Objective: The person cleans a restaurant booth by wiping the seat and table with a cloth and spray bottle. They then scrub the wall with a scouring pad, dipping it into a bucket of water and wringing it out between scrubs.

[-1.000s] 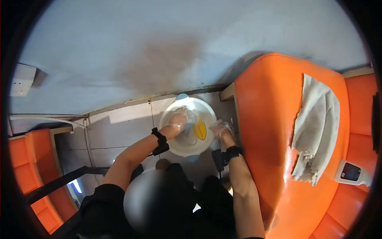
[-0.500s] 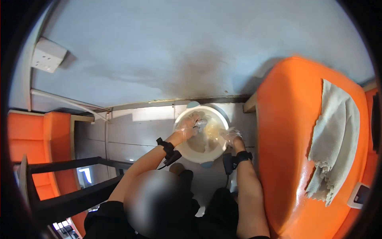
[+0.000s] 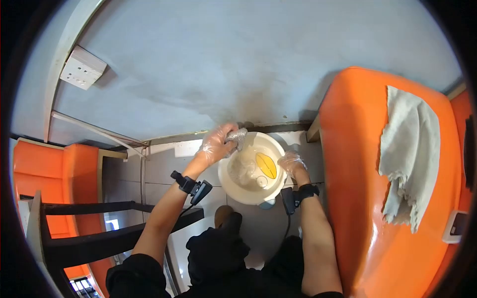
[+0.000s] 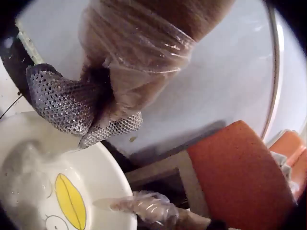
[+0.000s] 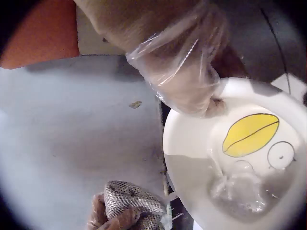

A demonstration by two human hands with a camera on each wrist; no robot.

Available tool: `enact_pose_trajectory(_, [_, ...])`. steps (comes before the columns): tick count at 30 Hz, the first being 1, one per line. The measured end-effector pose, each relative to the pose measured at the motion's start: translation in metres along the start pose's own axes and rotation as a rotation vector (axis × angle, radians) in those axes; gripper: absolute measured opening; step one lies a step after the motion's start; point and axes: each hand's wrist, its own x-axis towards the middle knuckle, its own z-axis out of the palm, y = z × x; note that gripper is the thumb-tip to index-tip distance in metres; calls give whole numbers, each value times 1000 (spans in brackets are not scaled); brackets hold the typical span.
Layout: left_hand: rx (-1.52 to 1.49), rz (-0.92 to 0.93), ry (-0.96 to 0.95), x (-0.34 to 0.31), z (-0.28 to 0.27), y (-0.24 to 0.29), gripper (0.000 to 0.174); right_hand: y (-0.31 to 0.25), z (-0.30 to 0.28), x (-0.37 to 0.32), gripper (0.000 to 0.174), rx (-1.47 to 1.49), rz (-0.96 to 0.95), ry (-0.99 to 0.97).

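In a clear plastic glove, my left hand (image 3: 216,145) grips a bunched grey mesh cloth (image 3: 237,139) above the far left rim of a white basin (image 3: 226,181). The left wrist view shows the cloth (image 4: 62,103) folded under the curled fingers. Water in the basin is rippled, and a yellow leaf-like shape (image 3: 267,165) is printed on its bottom. My right hand (image 3: 293,163), also gloved, holds the basin's right rim; in the right wrist view its fingertips (image 5: 217,106) show inside the rim, while the thumb is hidden.
Orange seating (image 3: 348,149) stands close on the right with a grey towel (image 3: 410,149) over it. Behind the basin rises a pale wall (image 3: 198,59) with a socket box (image 3: 83,68). A black metal frame (image 3: 99,243) and another orange seat (image 3: 79,169) are at the left.
My left hand has risen out of the basin with the mesh cloth, moving toward the wall and left. The right hand stays by the right rim. The head view has shifted.
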Motion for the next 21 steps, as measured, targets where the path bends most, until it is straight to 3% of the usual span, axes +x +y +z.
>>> enact_pose_trajectory(1, [20,-64,-72,0,9,-1,36,-9,-16,-13,27,-2,15,4])
enact_pose_trajectory(3, [139,38,-83,1,29,-11,33,-27,-49,-36,42,410,520,-165])
enact_pose_trajectory(4, [207,102,-77,1,36,-20,32,3,5,-21,30,246,421,-54])
enact_pose_trajectory(5, [207,33,-149,0,43,-23,33,8,10,-28,30,240,434,-49])
enact_pose_trajectory(7, [149,83,-97,-4,49,-16,35,16,15,-38,32,222,211,-101])
enact_pose_trajectory(8, [107,126,-39,-3,52,-8,36,57,53,-27,33,-226,-54,-34])
enact_pose_trajectory(9, [46,169,58,0,47,1,37,70,72,-26,33,-234,-51,-27])
enact_pose_trajectory(10, [-15,209,153,3,37,15,38,77,87,-28,32,-20,148,76])
enact_pose_trajectory(11, [126,315,251,2,12,48,40,80,92,-29,32,196,343,178])
enact_pose_trajectory(12, [139,401,341,5,-7,69,41,28,35,-26,45,534,724,-123])
enact_pose_trajectory(13, [151,486,428,8,-24,87,42,23,11,-82,45,533,728,-121])
enact_pose_trajectory(15, [230,645,581,12,-57,130,47,-55,-102,-100,36,231,470,178])
enact_pose_trajectory(16, [296,748,656,15,-71,146,50,-60,-106,-97,29,200,392,360])
enact_pose_trajectory(18, [430,955,820,29,-89,169,54,-90,-177,-82,33,253,354,355])
enact_pose_trajectory(20, [549,1124,944,60,-94,171,57,-129,-232,-93,26,250,358,670])
enact_pose_trajectory(21, [615,1062,901,71,-88,162,58,-139,-255,-100,26,267,353,787])
